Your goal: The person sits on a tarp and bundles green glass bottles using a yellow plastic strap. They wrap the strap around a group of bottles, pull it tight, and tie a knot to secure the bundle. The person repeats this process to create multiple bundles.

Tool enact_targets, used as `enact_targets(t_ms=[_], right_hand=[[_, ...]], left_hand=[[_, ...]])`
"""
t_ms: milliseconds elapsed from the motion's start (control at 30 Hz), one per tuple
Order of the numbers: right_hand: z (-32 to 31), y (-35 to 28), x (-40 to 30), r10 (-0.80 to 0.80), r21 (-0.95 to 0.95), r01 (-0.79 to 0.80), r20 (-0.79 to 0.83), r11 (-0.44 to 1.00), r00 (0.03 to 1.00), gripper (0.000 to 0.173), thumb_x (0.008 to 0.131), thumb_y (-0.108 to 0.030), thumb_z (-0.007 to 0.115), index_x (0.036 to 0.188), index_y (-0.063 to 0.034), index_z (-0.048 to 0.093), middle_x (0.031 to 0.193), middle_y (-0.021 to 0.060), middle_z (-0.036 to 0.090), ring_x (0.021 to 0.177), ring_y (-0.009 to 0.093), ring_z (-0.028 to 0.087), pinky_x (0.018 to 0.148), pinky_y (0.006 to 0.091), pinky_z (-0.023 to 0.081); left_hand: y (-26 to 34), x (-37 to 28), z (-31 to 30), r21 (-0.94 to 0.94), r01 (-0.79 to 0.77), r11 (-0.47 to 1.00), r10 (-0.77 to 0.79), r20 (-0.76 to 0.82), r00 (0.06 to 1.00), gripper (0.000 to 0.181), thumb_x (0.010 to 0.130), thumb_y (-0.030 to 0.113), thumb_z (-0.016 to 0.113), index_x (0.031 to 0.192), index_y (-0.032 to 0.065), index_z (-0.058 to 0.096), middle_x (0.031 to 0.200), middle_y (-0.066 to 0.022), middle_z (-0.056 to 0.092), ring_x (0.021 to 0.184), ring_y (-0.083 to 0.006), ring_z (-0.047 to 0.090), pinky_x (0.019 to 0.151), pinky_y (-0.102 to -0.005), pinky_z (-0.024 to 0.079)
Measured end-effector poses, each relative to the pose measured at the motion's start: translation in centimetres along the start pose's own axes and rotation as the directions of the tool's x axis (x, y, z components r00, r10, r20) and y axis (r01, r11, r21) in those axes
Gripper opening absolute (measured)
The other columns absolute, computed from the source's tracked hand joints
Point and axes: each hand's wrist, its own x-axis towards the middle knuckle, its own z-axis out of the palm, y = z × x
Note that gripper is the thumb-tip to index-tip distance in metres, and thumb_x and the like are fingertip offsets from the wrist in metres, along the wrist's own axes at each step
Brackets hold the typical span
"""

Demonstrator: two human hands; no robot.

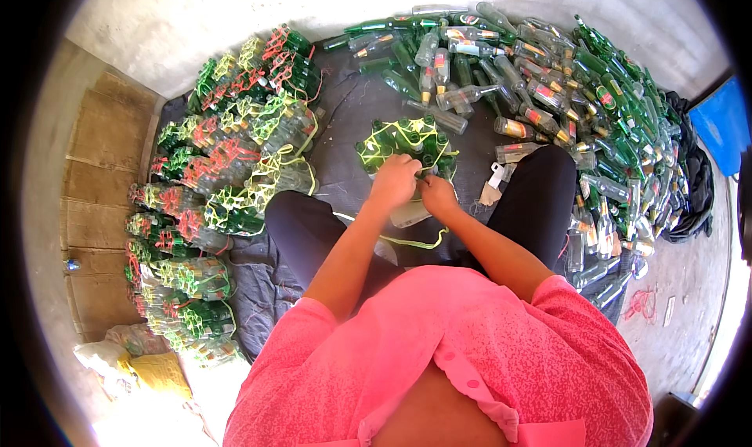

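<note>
A bundle of green glass bottles (pixel 405 144) stands upright on the dark sheet between my knees. Yellow-green plastic twine (pixel 422 168) zigzags around and between the bottle necks. At the bundle's near edge, my left hand (pixel 396 179) has its fingers curled on the twine and covers some of the necks. Close beside it on the right, my right hand (pixel 437 194) pinches the twine by thumb and fingers. The strand within the fingers is mostly hidden. A loose tail of twine (pixel 414 244) curls on the sheet below my wrists.
Tied bottle bundles with red, yellow and green twine (pixel 226 159) stand in rows at left. Loose green and clear bottles (pixel 546 88) are heaped at the back and right. A torn cardboard scrap (pixel 489 193) lies by my right knee. Dark sheeting (pixel 338 118) covers the floor.
</note>
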Motion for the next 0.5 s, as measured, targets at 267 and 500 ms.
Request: enact_targets(t_ms=[267, 500], right_hand=[[0.0, -0.3, 0.1, 0.088, -0.037, -0.088, -0.024, 0.995, 0.996, 0.047, 0.102, -0.041, 0.058, 0.087, 0.0015, 0.073, 0.089, 0.0292, 0.07, 0.087, 0.049, 0.069, 0.077, 0.0553, 0.052], [-0.6, 0.1, -0.1, 0.053, 0.032, -0.053, 0.006, 0.998, 0.999, 0.046, 0.101, -0.041, 0.059, 0.087, 0.0008, 0.072, 0.085, 0.027, 0.07, 0.082, 0.046, 0.069, 0.075, 0.0531, 0.052]], left_hand=[[0.7, 1.6, -1.3, 0.085, 0.154, 0.984, -0.171, 0.254, 0.952, 0.018, 0.083, 0.016, 0.061, 0.09, 0.0066, 0.074, 0.099, -0.0138, 0.067, 0.103, -0.0372, 0.063, 0.09, -0.0491, 0.053], [2.0, 3.3, -2.5, 0.467, -0.109, 0.877, -0.087, 0.379, 0.921, 0.02, 0.082, 0.022, 0.066, 0.091, 0.0163, 0.082, 0.102, -0.0092, 0.07, 0.105, -0.0326, 0.065, 0.088, -0.047, 0.053]])
